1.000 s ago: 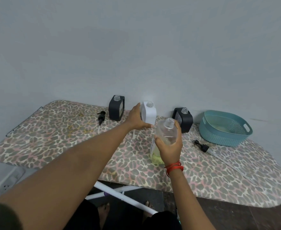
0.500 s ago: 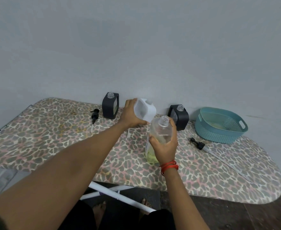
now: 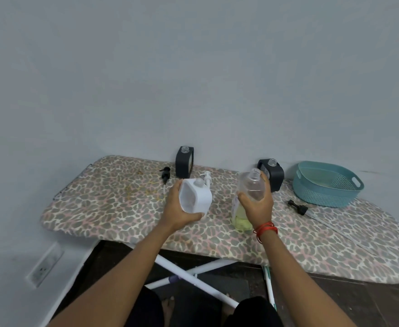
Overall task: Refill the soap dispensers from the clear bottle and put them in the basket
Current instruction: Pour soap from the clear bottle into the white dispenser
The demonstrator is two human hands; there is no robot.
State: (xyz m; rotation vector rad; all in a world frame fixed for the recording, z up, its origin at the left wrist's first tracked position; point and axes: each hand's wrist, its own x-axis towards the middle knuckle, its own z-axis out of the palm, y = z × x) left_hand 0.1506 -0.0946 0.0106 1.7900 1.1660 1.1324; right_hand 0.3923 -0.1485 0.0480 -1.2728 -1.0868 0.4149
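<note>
An ironing board with a leopard-print cover stands against the wall on crossed white legs. At its far edge, left of the middle, a black soap dispenser stands upright with an open neck. A black pump head lies just to its left and a white pump head just to its right, nearer. Another black dispenser, also uncapped, stands further right along the far edge. A teal plastic basket sits at the far right. Near it lies a second black pump, its thin tube running toward the near right. Faint yellowish stains mark the cover's left part.
</note>
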